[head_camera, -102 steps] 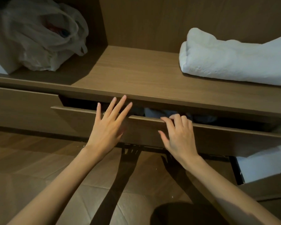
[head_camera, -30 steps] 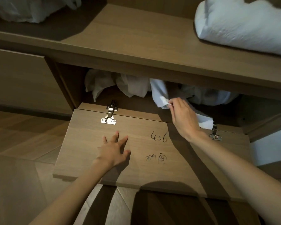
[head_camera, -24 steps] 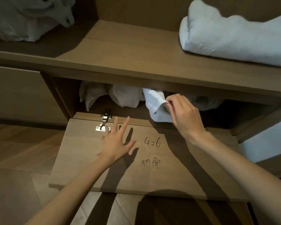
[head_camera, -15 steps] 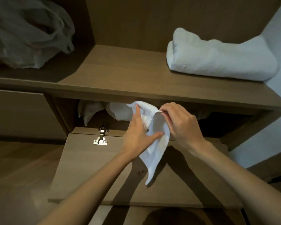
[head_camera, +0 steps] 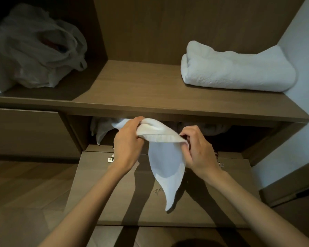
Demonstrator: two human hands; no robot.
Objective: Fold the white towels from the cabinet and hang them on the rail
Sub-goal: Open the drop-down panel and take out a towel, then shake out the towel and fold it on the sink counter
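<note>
Head view.
- Left hand (head_camera: 128,145) clenched on bunched top edge of white towel (head_camera: 165,161); right hand (head_camera: 197,152) pinching same edge at far corner.
- Towel held in air before open compartment (head_camera: 248,138), tail dangling over dropped door (head_camera: 168,202).
- Risks: tail may snag on hinge (head_camera: 111,159); thin pinch may slip; bunched grip may skew fold.
- Count: hands two; held towel one; crumpled towels (head_camera: 103,130) inside compartment, number unclear; folded towel (head_camera: 235,72) on shelf (head_camera: 132,90) one; plastic bag (head_camera: 34,47) one; hinges two.

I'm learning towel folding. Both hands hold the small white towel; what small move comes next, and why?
Probably slide the hands apart along the top edge to spread it: left hand and right hand grip the towel bunched, its tail dangling.
</note>
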